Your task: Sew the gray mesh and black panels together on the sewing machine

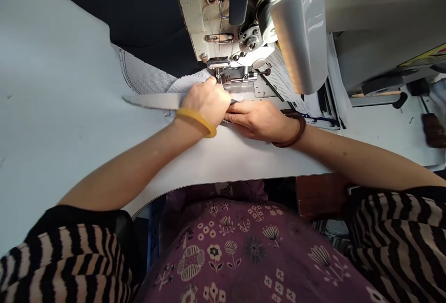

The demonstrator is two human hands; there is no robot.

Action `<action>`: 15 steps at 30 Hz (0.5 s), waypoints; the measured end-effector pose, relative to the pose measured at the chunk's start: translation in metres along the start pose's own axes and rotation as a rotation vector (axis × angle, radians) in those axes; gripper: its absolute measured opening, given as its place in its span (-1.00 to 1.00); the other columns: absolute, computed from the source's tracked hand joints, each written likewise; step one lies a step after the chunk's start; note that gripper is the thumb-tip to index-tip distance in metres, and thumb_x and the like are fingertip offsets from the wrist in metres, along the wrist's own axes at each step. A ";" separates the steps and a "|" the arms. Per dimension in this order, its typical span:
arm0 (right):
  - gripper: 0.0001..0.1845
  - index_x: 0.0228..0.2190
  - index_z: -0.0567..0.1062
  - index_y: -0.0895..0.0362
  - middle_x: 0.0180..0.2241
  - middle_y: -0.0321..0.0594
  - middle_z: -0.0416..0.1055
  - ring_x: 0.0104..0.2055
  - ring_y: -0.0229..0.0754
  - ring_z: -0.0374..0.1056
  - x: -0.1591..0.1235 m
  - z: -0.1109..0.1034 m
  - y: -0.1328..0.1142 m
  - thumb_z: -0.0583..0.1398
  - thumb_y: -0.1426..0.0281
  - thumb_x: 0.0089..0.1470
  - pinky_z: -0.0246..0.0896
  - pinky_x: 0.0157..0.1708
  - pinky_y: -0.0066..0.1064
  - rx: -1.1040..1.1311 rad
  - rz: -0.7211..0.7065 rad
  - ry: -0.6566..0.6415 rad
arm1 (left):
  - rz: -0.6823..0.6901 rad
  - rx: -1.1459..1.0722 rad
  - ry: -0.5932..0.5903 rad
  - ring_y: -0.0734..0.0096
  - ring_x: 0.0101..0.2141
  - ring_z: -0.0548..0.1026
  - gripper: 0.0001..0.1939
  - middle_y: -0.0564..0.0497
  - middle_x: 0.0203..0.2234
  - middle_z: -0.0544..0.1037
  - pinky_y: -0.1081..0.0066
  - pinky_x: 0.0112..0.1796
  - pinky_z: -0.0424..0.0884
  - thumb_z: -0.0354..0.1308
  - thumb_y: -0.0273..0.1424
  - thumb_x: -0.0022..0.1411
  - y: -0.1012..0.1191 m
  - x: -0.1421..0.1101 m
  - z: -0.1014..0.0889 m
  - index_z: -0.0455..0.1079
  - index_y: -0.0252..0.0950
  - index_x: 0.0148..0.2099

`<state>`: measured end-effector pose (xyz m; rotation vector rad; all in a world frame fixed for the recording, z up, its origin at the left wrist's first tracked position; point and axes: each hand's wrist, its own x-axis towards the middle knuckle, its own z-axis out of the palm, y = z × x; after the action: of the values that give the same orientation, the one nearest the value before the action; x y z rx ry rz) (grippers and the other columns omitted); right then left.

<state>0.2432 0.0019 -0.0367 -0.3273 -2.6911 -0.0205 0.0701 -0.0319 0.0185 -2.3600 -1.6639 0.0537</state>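
Across the frame we see a white bench (83, 154), a sewing machine (303, 33) reaching from upper centre to right, and dark cloth (149, 10) at upper left. At centre, our right hand (263, 119) and left hand (207, 101) meet close to the needle area, probably to steady the white strip (156, 101) extending left. Fingers bunch or curl; we cannot tell what either grip pinches. The bench's front edge runs below our wrists; room opens left, while the machine crowds the right.
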 end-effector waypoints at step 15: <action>-0.55 0.08 0.44 0.33 -0.01 -0.02 0.53 -0.21 -0.10 0.35 0.017 0.014 -0.038 -0.06 0.56 0.26 0.19 -0.23 -0.28 -0.206 0.105 -0.099 | 0.145 0.006 0.197 0.18 -0.27 0.43 -0.69 -0.13 -0.33 0.54 0.25 -0.30 0.31 -0.13 -0.58 0.29 -0.027 -0.015 0.036 0.45 -0.28 -0.26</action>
<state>0.2136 -0.0307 -0.0408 -0.5447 -2.7706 -0.2584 0.0335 -0.0310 -0.0122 -2.3906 -1.4004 -0.1418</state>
